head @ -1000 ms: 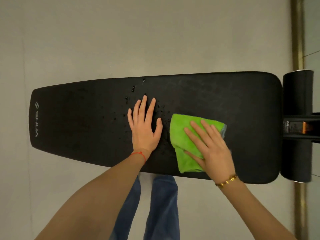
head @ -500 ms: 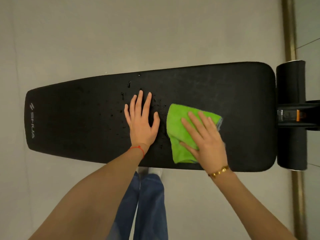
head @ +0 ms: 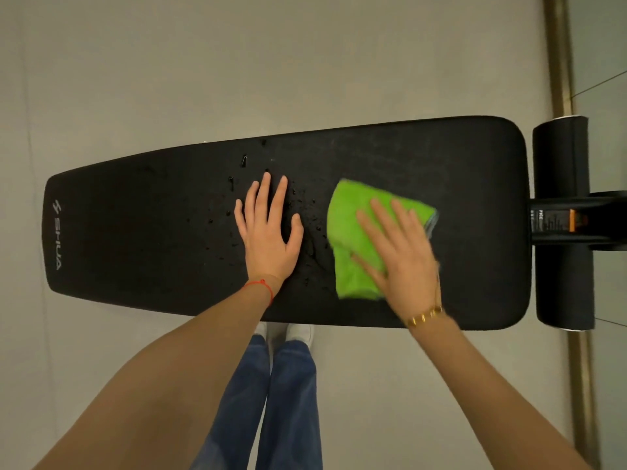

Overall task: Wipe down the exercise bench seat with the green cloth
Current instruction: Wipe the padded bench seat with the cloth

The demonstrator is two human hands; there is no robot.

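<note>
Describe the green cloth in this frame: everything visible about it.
The green cloth is bright lime, soft like microfibre, folded into a rough pad with a grey edge at its right corner. It lies flat on the black bench seat, right of the water droplets. The right hand presses on it with straight, spread fingers, covering its lower right part.

- A plain, pale grey floor (head: 237,69) fills the scene, smooth and matte, evenly and softly lit.
- A brass-coloured strip (head: 559,56) runs from far to near along the right side.
- Right of the strip, a grey tiled surface (head: 600,45) shows one thin dark joint line.
</note>
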